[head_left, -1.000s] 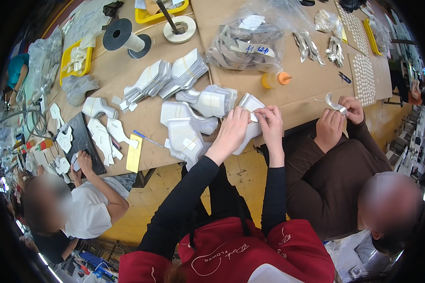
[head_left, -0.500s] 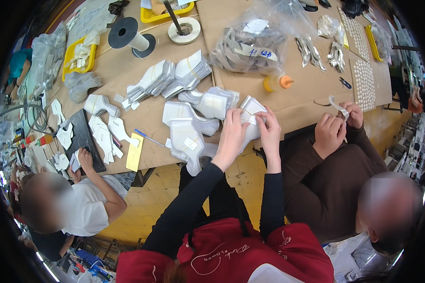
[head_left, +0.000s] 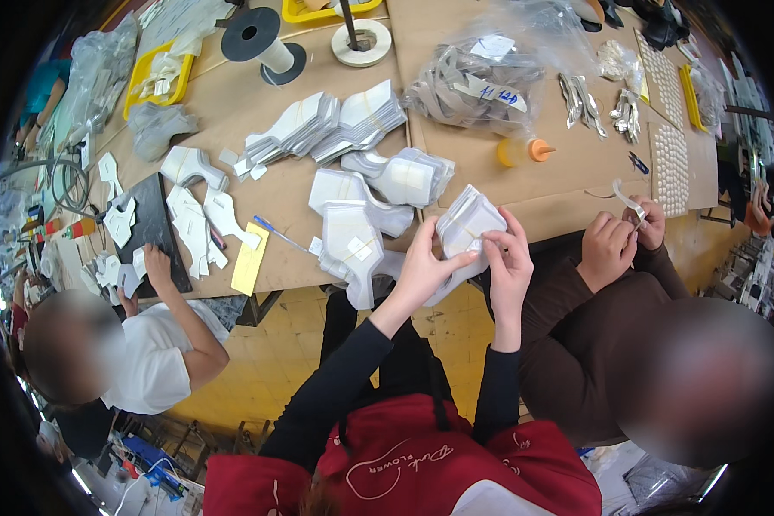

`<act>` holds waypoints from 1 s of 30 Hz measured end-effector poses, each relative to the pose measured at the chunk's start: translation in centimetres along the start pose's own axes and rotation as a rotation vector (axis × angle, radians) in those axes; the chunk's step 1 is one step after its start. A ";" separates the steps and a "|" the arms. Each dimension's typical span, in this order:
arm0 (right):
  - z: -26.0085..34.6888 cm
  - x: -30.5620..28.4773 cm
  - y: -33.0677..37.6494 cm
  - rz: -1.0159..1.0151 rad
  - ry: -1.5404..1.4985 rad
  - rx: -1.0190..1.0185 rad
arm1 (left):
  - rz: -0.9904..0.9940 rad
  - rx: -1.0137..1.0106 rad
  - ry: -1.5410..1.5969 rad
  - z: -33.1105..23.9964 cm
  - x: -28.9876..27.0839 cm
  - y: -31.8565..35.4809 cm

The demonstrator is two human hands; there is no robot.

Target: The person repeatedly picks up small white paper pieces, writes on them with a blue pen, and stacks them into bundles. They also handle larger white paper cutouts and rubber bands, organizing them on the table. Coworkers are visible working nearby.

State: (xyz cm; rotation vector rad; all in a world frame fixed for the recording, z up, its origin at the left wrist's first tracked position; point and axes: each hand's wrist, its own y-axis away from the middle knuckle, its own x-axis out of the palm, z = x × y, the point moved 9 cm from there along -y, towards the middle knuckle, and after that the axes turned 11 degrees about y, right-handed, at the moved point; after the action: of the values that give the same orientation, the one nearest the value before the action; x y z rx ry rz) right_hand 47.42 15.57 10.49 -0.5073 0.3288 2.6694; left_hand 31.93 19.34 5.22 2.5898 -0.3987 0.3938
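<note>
A banded stack of white cut-out pieces (head_left: 466, 218), shaped like shoe parts, is tilted up at the table's front edge between my hands. My left hand (head_left: 428, 265) grips its left side, thumb across the front face. On its right side, my right hand (head_left: 509, 258) is closed with fingertips pinching at the face near a thin yellowish band; a small white slip partly shows there. Just to the left lie more banded stacks (head_left: 349, 239) of similar grey-white pieces, one with a small white label. Behind them is another pale bundle (head_left: 404, 179).
Farther back are fanned white stacks (head_left: 370, 116), a black thread spool (head_left: 251, 36), a tape roll (head_left: 371, 45), a plastic bag of grey strips (head_left: 469, 82) and an orange-capped bottle (head_left: 525, 152). Co-workers sit on either side; a blue pen (head_left: 275, 230) and yellow card (head_left: 248, 260) lie left.
The stack has been tipped up so its top end shows more. My left hand has shifted down to its left side, and my right hand has turned, fingertips at its face.
</note>
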 end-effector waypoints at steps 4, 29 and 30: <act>4.5 1.0 1.2 -0.067 0.052 -0.163 | -0.002 -0.024 0.134 -3.0 -0.5 3.3; 11.6 13.0 5.9 0.206 0.197 -0.323 | -0.418 0.143 0.386 -10.3 -17.2 15.2; 11.8 12.8 6.2 0.081 -0.007 -0.345 | -0.416 0.128 0.435 -10.3 -16.7 15.4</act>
State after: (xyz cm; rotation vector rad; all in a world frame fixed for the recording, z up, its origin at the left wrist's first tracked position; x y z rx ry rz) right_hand 30.34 17.89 17.13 -0.5969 -0.1199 2.8187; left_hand 9.18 15.04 14.58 2.5211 0.3190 0.8229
